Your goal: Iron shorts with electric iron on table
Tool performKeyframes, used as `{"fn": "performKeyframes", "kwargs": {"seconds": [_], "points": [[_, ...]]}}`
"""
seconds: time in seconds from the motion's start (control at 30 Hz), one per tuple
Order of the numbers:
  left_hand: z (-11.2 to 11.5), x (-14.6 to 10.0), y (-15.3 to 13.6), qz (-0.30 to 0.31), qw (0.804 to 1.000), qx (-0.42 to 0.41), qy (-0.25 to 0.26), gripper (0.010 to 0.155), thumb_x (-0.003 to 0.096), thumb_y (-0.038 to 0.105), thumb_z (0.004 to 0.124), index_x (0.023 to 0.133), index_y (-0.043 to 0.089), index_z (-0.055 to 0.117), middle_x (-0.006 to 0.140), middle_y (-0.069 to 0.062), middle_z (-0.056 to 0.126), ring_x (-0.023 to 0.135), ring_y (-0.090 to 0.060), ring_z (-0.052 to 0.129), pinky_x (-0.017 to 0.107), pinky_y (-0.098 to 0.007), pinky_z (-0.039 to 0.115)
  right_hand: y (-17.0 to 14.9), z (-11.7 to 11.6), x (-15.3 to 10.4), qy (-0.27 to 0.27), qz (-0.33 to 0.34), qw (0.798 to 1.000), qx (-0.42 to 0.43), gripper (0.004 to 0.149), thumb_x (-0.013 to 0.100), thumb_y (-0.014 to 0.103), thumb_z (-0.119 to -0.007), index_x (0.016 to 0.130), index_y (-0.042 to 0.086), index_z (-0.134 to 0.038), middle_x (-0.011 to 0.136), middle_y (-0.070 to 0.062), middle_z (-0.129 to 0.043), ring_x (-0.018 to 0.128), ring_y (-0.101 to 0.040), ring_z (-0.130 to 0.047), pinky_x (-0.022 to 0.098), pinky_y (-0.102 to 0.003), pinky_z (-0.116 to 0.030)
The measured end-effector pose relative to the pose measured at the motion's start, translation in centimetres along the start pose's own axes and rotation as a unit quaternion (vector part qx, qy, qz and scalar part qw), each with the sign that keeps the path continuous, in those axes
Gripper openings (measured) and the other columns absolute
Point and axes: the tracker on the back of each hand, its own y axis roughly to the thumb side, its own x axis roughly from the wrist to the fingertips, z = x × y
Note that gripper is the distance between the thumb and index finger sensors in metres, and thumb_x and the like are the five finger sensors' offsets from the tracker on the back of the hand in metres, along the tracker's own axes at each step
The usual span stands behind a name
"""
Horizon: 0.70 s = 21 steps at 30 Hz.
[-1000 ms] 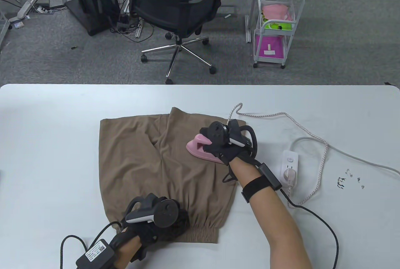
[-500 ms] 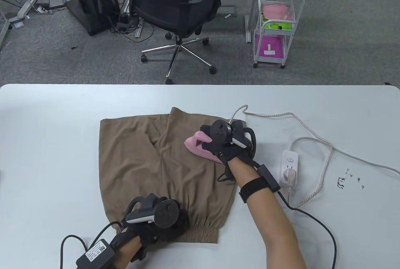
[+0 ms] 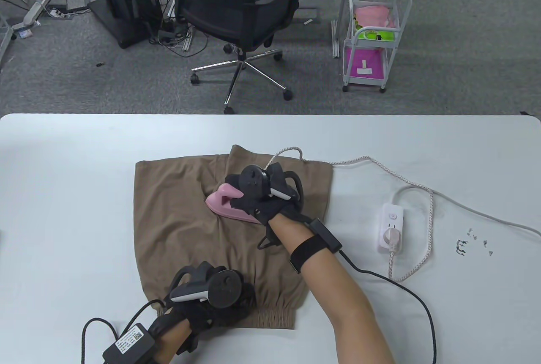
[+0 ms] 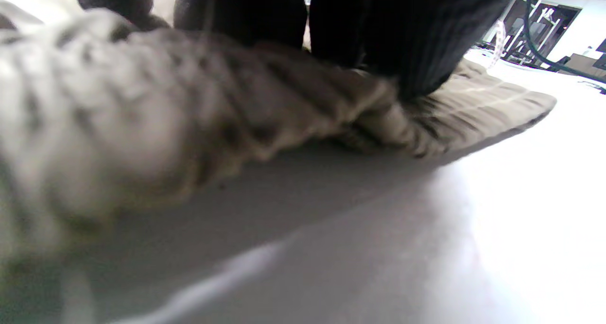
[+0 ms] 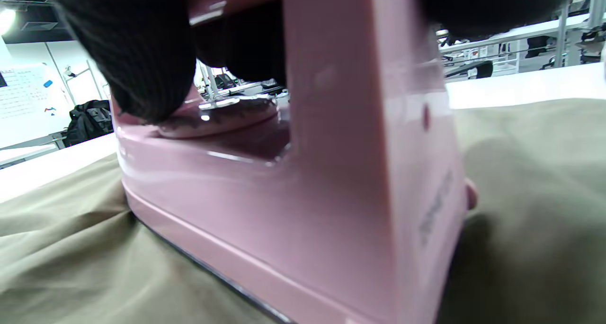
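Note:
Brown shorts (image 3: pixel 181 228) lie flat on the white table (image 3: pixel 63 195), waistband toward me. My right hand (image 3: pixel 258 197) grips the handle of a pink iron (image 3: pixel 222 203) that rests flat on the middle of the shorts; the right wrist view shows the iron (image 5: pixel 331 182) on the fabric (image 5: pixel 530 182) with my fingers (image 5: pixel 137 63) around the handle. My left hand (image 3: pixel 219 300) presses on the elastic waistband (image 3: pixel 270 317) at the near edge; the left wrist view shows my fingers (image 4: pixel 402 44) on the gathered band (image 4: pixel 236 101).
The iron's braided cord (image 3: pixel 380 167) runs right to a white power strip (image 3: pixel 391 228) with a plug in it. Small dark bits (image 3: pixel 473 245) lie at the right of the table. An office chair (image 3: pixel 241 13) and a white cart (image 3: pixel 374 38) stand beyond the far edge.
My right hand has slid the iron leftward across the shorts, from the right leg to the middle. The cord followed. The left hand has stayed on the waistband.

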Motion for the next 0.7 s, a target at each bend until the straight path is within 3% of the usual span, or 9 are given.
{"fn": "performKeyframes", "kwargs": {"seconds": [0.23,0.7], "points": [[0.0,0.0,0.0,-0.001,1.000,0.000,-0.001,0.059,0.0495,0.052,0.080,0.104,0.036,0.063,0.108,-0.001,0.060,0.094,-0.029,0.064,0.075,-0.062,0.055,0.4,-0.3,0.0,0.016,0.011,1.000,-0.023,0.062,0.049,0.053,-0.092,0.104,0.040,-0.068,0.079,0.007,-0.087,0.049,-0.015,-0.097,0.027,-0.046,-0.084],[0.0,0.0,-0.1,0.000,1.000,-0.002,-0.001,0.059,0.0496,0.052,0.080,0.104,0.036,0.062,0.108,-0.001,0.060,0.094,-0.029,0.064,0.075,-0.062,0.055,-4.6,1.0,-3.5,0.008,-0.018,0.999,-0.035,0.061,0.048,0.053,-0.093,0.103,0.040,-0.070,0.077,0.007,-0.088,0.048,-0.015,-0.097,0.027,-0.046,-0.084]]}}
